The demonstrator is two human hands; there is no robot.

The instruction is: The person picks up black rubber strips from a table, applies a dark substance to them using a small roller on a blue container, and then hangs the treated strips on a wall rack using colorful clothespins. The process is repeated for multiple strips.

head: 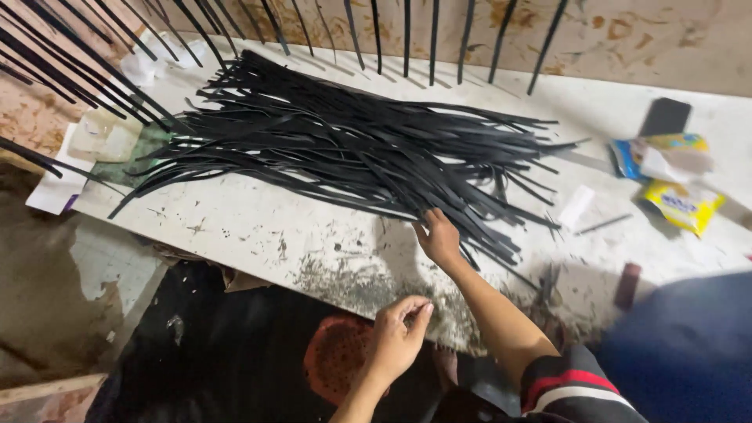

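your right hand (439, 239) rests on the near edge of the pile of black strips (345, 145), fingers spread and curled over a few strip ends without closing on any one of them. your left hand (398, 338) hangs off the front of the bench (258, 235), thumb and fingertips pinched together; whether they hold a thin strip or a scrap is too small to tell.

the strips look like long, flat, narrow bands of rubber or leather-like sheet. judged from how they sag and curve where they overhang the left end of the bench, they are light and limp, not stiff, and likely a little grippy rather than slick. they lie crossed and tangled, so pulling one from the middle would probably drag its neighbours. the loose ends fanned out toward you and to the right are the cleanest place to take hold, pinching one end flat between thumb and finger.

the bench top is white, scuffed and dusted with dark grit near the front edge. at the right lie a dark phone (666, 116), yellow and blue packets (674, 176), a small white card (577, 205) and a thin dark rod (601, 225). more black strips hang down in front of the stained wall (627, 39) at the back. below the bench sits a red perforated basket (338, 354) on a dark floor, and blue cloth (689, 345) fills the lower right.
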